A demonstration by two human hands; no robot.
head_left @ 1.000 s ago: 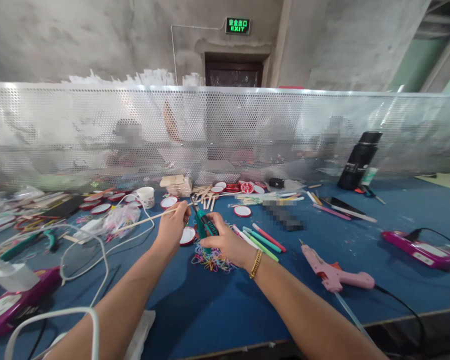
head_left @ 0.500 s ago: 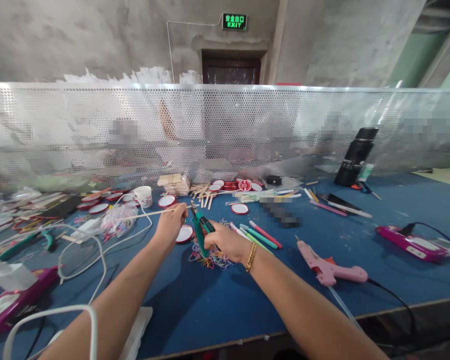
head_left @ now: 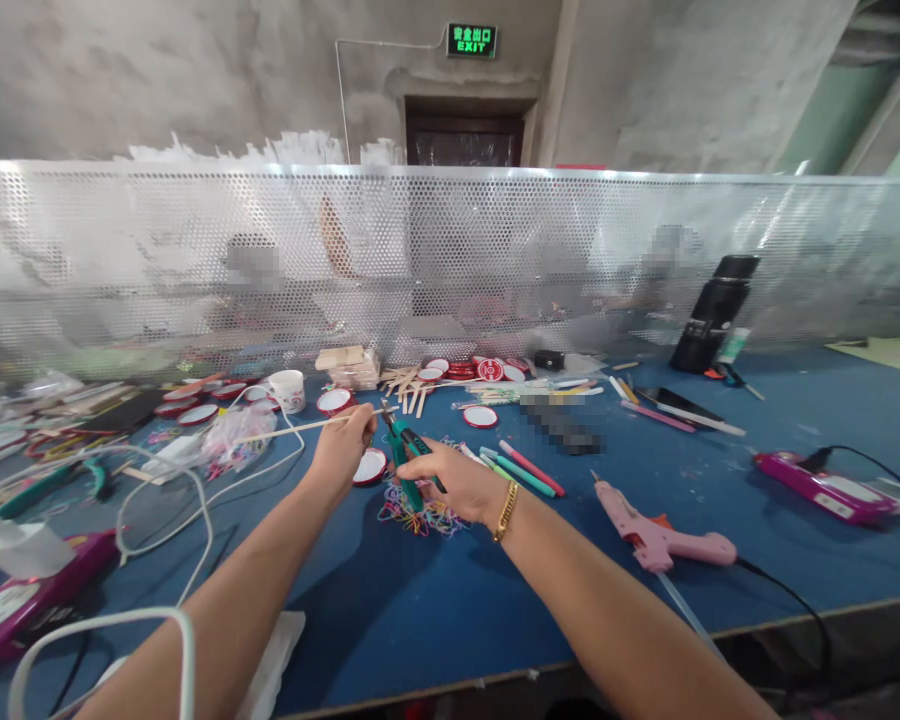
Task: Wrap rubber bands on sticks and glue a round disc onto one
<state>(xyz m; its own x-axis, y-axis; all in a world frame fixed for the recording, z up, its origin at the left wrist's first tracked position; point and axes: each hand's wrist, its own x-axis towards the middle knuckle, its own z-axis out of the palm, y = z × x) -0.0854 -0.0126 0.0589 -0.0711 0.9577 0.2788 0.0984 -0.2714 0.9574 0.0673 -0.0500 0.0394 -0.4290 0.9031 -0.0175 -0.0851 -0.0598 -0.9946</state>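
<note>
My left hand is closed on a thin wooden stick, which sticks out to the left and a little to the right of the fingers. My right hand grips green-and-black pliers by their handles. The pliers' jaws meet the stick's right end, just beyond my left fingertips; whether they are fully closed on it I cannot tell. Beneath the pliers lies a heap of coloured rubber bands. A white-and-red round lid rests on the table between the two hands.
A pink glue gun with its cord lies at right. Several markers sit beside my right hand. Further back are a paper cup, wooden sticks and a black bottle. White cable loops at left. A perforated metal screen borders the table.
The pliers' handles have turned slightly in my right hand, and the thumb now lies across them. My left hand and the stick stay almost where they were.
</note>
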